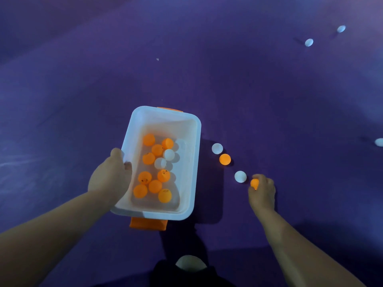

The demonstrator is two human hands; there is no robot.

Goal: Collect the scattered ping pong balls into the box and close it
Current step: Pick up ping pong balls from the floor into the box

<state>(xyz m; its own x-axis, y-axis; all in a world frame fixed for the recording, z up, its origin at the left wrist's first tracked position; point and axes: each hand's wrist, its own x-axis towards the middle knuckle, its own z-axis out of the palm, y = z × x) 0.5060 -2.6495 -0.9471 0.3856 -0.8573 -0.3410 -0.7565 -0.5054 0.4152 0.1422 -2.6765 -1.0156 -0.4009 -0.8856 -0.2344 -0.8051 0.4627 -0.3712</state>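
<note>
A white plastic box (pixel 192 162) with orange latches stands open on the purple floor, holding several orange and white ping pong balls. My left hand (pixel 110 177) grips its left rim. To the right of the box, my right hand (pixel 262 189) pinches an orange ball (pixel 254 183) at floor level. Close to it lie a white ball (pixel 240 176), an orange ball (pixel 224 159) and another white ball (pixel 217 148). No lid is in view.
More white balls lie far off on the purple floor: two at the upper right (pixel 308 42) (pixel 341 29) and one at the right edge (pixel 379 142). A dark shape with a pale round patch (pixel 190 264) sits at the bottom centre.
</note>
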